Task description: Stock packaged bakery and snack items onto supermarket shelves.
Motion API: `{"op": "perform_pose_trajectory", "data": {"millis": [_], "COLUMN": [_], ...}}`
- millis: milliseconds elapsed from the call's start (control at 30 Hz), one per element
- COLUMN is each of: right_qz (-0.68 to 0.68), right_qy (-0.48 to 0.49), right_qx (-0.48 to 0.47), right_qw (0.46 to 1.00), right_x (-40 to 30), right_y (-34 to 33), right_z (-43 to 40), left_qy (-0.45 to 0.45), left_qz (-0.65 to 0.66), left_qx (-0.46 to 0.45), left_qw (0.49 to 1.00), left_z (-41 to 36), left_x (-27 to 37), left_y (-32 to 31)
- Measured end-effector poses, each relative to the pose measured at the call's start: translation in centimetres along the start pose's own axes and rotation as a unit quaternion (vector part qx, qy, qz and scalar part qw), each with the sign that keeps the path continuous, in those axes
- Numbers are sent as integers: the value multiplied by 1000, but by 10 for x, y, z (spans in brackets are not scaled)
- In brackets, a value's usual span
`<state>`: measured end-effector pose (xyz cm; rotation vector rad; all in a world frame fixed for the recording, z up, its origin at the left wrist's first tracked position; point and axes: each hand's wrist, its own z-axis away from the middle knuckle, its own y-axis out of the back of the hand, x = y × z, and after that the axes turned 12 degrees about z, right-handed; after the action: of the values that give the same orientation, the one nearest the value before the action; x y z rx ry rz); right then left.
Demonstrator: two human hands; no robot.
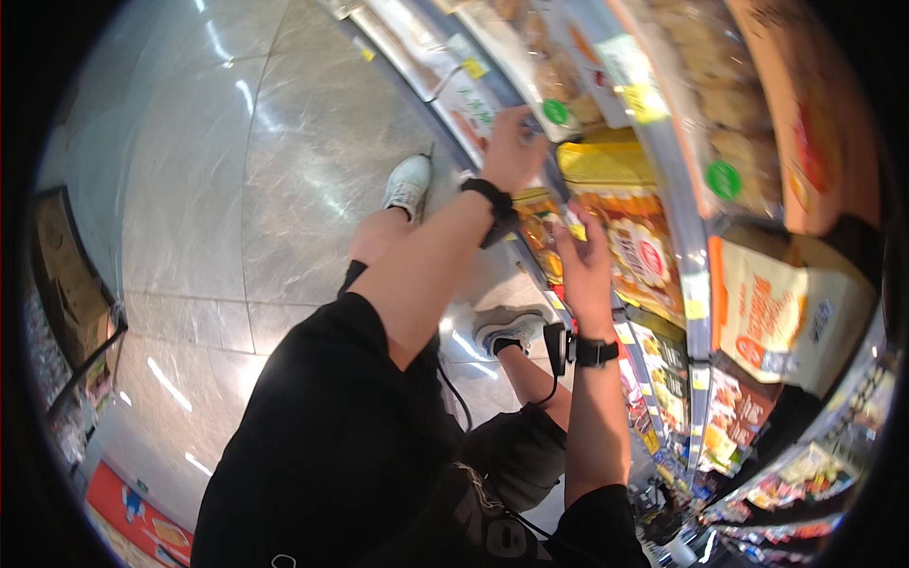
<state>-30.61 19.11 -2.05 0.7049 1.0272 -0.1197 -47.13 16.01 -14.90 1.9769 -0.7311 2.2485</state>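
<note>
My left hand [513,150] reaches to the grey front rail of a shelf, its fingers curled and blurred. Whether it holds anything is hidden. Beside it are a white carton [465,106] with green writing and a clear-wrapped pack of brown food [557,78] bearing a round green sticker. Lower along the same rail is my right hand [586,266], thumb and fingers apart around a small yellow price tag [578,231]. Behind it stands a yellow-topped brown snack bag [635,245]. Another yellow bag [537,227] sits on the shelf below, partly covered by my hands.
A cream food bag [763,309] with an orange edge leans out on the upper right shelf. Packaged goods line the racks [699,397] towards the lower right. Glossy floor tiles [192,206] extend to the left, with a cardboard box [71,263] at the far side. My shoes [410,179] are beside the shelving.
</note>
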Motion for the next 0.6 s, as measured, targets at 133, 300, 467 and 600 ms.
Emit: {"op": "perform_pose_trajectory", "data": {"millis": [133,300,467,600], "right_qz": [20,-46,-78,-123], "right_qy": [-37,-57,-58,-37], "right_qx": [51,158,268,313], "right_qw": [998,985,959,941], "right_x": [12,18,36,44], "right_y": [57,112,139,142], "right_z": [98,222,310,346], "left_qy": [120,7,-19,-83], "left_qz": [71,71,71,49], "left_qx": [-20,-76,-183,-242], "left_qw": [990,995,980,966], "left_z": [18,45,98,110], "left_x": [25,70,173,207], "left_y": [31,17,-38,-61]}}
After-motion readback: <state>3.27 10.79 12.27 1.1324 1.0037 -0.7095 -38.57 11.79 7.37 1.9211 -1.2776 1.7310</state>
